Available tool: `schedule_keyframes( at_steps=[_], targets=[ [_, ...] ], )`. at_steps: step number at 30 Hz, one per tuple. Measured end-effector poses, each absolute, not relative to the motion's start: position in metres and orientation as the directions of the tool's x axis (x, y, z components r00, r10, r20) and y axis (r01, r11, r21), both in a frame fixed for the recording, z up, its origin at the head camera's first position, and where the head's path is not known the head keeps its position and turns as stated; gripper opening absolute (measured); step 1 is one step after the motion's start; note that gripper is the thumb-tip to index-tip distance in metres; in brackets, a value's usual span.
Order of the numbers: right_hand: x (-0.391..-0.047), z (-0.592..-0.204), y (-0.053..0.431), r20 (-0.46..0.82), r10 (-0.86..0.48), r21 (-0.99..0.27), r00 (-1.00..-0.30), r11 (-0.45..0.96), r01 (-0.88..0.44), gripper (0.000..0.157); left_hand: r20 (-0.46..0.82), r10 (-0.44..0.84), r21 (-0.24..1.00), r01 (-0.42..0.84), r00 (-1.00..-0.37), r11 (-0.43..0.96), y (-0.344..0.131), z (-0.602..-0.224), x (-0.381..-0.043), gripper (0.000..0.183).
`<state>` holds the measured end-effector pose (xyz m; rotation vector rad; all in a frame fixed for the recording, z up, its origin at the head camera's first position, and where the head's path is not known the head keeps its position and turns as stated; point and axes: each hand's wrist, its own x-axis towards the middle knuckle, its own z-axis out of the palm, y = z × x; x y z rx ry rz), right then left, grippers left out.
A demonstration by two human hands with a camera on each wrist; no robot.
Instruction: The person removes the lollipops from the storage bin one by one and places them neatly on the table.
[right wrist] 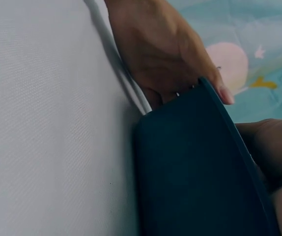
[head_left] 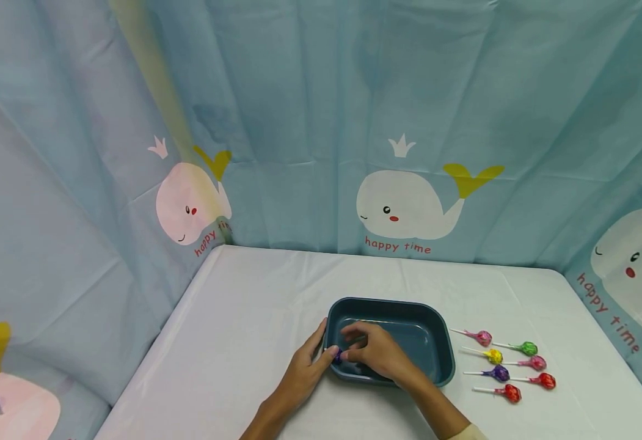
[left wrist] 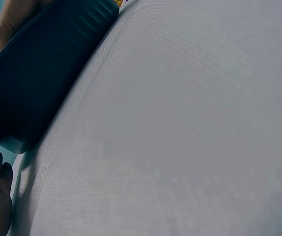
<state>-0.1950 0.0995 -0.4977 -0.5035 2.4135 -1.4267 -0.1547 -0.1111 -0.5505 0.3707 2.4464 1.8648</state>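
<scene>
A dark teal plastic basin (head_left: 425, 342) stands on the white table. My left hand (head_left: 301, 370) grips its left end, fingers along the outer wall and thumb over the rim; the right wrist view also shows this left hand (right wrist: 155, 46) at the basin (right wrist: 190, 162). Inside the basin, my right hand (head_left: 378, 353) bends its fingers and pinches a purple lollipop (head_left: 338, 356) close to the left wall. Only the lollipop's wrapped head shows, partly covered by the fingertips. In the left wrist view the basin's wall (left wrist: 47, 64) hides most of the right hand (left wrist: 15, 19).
Right of the basin lie several wrapped lollipops, among them a green one (head_left: 528, 348), a yellow one (head_left: 493, 356), a purple one (head_left: 499, 373) and a red one (head_left: 512, 393). A blue whale-print curtain (head_left: 299, 122) surrounds the white table (head_left: 233, 342).
</scene>
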Motion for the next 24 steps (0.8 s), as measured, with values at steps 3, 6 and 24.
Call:
schedule_keyframes(
  at_steps=[3,6,24],
  targets=[
    [-0.197,-0.499,0.098,-0.077,-0.451,-0.882,-0.889,0.446,-0.15,0.045,0.112,0.219,0.953,0.167,-0.969,0.251,-0.111,-0.551,-0.155,0.072],
    [-0.198,-0.5,0.095,-0.086,-0.463,-0.885,-0.882,0.443,-0.146,0.044,0.114,0.223,0.952,0.171,-0.968,0.255,-0.111,-0.55,-0.155,0.072],
    [-0.198,-0.498,0.086,-0.035,-0.547,-0.825,-0.837,0.488,-0.284,0.022,0.101,0.225,0.955,0.158,-0.969,0.251,-0.111,-0.549,-0.155,0.073]
  ],
)
